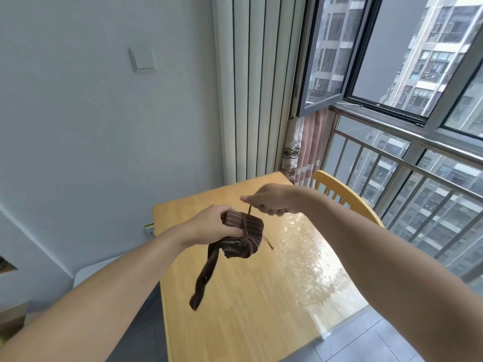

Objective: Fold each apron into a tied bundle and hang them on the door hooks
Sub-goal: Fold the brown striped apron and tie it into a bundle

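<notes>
Pale walls meet at a corner where white curtains hang beside an open window, and a light wooden table stands below with a yellow chair pushed up at its far side. Daylight glares off the tabletop near the railing (tall apartment blocks show beyond the glass).

Both hands are raised above the table. The left hand grips a folded brown striped apron, fingers curled round the near end of the bundle, which is held in the air and does not touch the wood. One wide strap dangles from the bundle toward the tabletop.

The right hand, just beyond and above the bundle, pinches a thin tie string between clenched fingers. That string runs down and wraps across the middle of the bundle. A light switch sits on the wall to the left.
</notes>
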A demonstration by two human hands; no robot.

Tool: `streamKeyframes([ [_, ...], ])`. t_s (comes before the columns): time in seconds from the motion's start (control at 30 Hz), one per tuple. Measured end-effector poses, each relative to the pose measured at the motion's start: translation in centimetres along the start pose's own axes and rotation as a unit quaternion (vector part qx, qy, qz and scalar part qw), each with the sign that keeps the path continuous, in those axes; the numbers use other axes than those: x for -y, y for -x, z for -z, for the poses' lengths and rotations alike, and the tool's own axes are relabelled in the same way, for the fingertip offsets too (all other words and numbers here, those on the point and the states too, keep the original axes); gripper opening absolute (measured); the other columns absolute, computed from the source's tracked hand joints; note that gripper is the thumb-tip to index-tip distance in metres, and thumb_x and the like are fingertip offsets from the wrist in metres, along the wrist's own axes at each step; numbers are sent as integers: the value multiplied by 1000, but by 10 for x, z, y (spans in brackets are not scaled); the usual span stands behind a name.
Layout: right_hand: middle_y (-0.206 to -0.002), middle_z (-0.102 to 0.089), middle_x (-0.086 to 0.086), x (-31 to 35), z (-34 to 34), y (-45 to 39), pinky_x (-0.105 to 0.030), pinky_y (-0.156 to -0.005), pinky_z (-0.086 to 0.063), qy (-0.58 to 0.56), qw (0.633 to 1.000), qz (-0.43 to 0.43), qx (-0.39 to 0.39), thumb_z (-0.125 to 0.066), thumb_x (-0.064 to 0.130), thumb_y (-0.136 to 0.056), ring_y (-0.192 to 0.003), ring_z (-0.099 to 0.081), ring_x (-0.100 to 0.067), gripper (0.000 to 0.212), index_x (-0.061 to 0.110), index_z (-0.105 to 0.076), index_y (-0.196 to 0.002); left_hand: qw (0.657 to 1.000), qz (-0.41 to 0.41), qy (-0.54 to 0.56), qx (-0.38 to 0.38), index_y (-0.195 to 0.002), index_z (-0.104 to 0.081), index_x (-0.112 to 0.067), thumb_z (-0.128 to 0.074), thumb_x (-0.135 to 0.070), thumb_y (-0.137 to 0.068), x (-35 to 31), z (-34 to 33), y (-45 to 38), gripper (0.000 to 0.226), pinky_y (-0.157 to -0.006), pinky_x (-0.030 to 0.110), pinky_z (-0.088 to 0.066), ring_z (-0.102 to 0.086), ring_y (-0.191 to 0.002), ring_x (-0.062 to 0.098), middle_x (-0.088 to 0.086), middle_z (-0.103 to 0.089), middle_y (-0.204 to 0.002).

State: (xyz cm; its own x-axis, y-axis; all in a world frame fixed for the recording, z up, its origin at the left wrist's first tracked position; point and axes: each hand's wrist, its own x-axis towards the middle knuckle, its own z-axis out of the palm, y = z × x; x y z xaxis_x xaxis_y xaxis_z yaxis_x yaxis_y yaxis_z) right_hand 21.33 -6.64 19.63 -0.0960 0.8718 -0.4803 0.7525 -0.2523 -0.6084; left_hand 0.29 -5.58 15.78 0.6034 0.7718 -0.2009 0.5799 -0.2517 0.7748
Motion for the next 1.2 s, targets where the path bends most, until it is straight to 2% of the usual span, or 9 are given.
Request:
streamKeyframes([
  [0.1,-70,-53,-2,24,-13,5,-31,-57,-34,89,987,64,-119,-46,47,-105,-65,-46,-19,46,14,-62,-78,993,36,-6,-108,-95,-61,-23,-77,-45,-82,5,-8,-3,30,-75,37,-56,-68,-85,17,-2,-72,-89],
  [0.17,-69,-53,-1,23,-29,9,-29,-56,-34,49,983,102,-145,-48,40,-106,-64,-46,-15,40,12,-67,-84,980,66,35,-185,-95,-58,-24,-77,-47,-80,12,-10,-8,34,-68,37,-54,-67,-84,19,-2,-70,-90],
  [0.27,-63,-48,0,5,-52,16,-23,-47,-22,-174,974,105,-98,-53,37,-105,-50,-35,-10,33,12,-69,-90,949,83,184,-241,-102,-56,-24,-81,-44,-70,16,-13,-10,46,-73,42,-62,-72,-85,21,3,-72,-97],
  [0.4,-67,-39,3,-29,-68,20,-28,-56,-13,-380,922,72,14,-58,36,-103,-58,-24,-11,25,13,-67,-99,909,71,309,-272,-111,-55,-16,-81,-26,-81,17,-23,-9,42,-75,38,-64,-75,-86,22,10,-73,-102],
  [0.57,-72,-40,2,-50,-75,18,-22,-54,-25,-514,851,32,106,-63,36,-99,-62,-32,-11,22,18,-60,-86,876,23,419,-238,-114,-53,2,-72,-5,-89,18,-32,-5,32,-84,40,-62,-75,-82,20,14,-71,-95],
  [0.77,-71,-56,1,-51,-69,12,-17,-49,-42,-512,859,-20,23,-73,33,-90,-61,-49,-8,24,12,-63,-98,871,21,442,-212,-103,-55,-6,-80,-12,-78,35,-36,-1,36,-93,45,-55,-71,-96,34,11,-74,-87],
  [0.87,-69,-60,0,-44,-75,4,-12,-52,-51,-582,812,-27,-37,-76,24,-90,-58,-56,-5,23,7,-70,-103,852,22,481,-204,-104,-53,-5,-77,1,-82,37,-39,1,33,-81,37,-57,-74,-91,31,16,-71,-94],
  [1.07,-90,-74,-11,-28,-98,-15,-14,-53,-57,-730,677,-27,-93,-76,14,-89,-62,-71,-9,21,-2,-73,-103,872,19,447,-200,-113,-54,-4,-80,5,-78,50,-41,4,45,-85,37,-59,-71,-98,28,18,-67,-110],
  [1.2,-86,-74,-7,-20,-111,-23,-22,-62,-53,-716,683,-56,-130,-79,20,-87,-74,-67,-13,28,-1,-73,-103,912,-20,364,-190,-118,-63,-17,-86,3,-71,56,-43,12,56,-76,21,-57,-68,-100,17,5,-72,-109],
])
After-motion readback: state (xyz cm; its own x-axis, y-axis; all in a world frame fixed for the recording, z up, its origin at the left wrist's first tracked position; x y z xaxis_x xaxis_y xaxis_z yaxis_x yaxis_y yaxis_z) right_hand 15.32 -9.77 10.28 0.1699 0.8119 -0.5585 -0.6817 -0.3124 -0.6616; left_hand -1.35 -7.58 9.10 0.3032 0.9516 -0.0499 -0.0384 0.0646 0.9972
